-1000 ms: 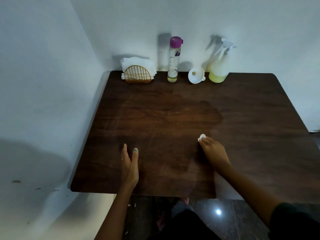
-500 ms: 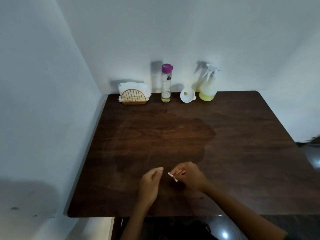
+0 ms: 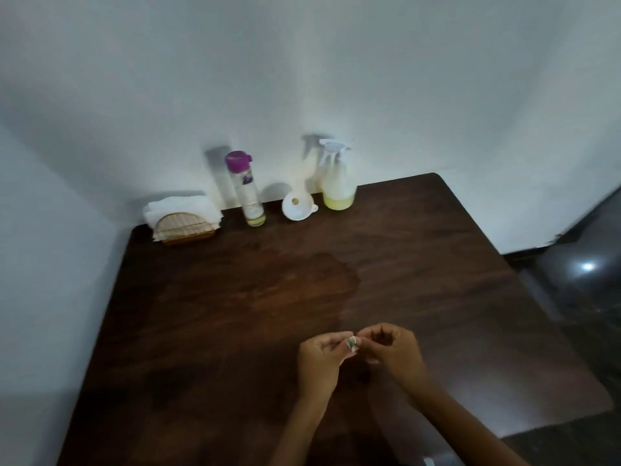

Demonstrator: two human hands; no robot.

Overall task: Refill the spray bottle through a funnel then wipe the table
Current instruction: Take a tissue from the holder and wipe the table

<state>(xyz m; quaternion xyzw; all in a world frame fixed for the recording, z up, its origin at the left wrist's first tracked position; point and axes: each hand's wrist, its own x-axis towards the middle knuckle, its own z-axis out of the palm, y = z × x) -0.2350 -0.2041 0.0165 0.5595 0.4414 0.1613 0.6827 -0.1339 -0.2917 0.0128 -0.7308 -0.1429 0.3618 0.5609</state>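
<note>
A spray bottle [image 3: 337,183] with a white trigger head and a little yellow liquid stands at the back of the dark wooden table [image 3: 201,331], against the wall. A white funnel [image 3: 297,205] lies on its side left of it. Further left stands a tall clear bottle [image 3: 247,190] with a purple cap. Over the table's near middle my left hand [image 3: 319,361] and my right hand [image 3: 393,354] meet, fingers curled, both pinching a small wad of white tissue [image 3: 352,343] between their fingertips. A damp darker patch [image 3: 285,290] spreads across the tabletop.
A woven napkin holder [image 3: 184,225] stuffed with white tissues sits at the back left corner. White walls close the table in at the back and the left. Dark glossy floor [image 3: 588,297] shows past the table's right edge.
My right hand left off pressing the tissue wad on the table and lifted it. My left hand rose from the tabletop to meet it, and both now pinch the wad. The view swung right.
</note>
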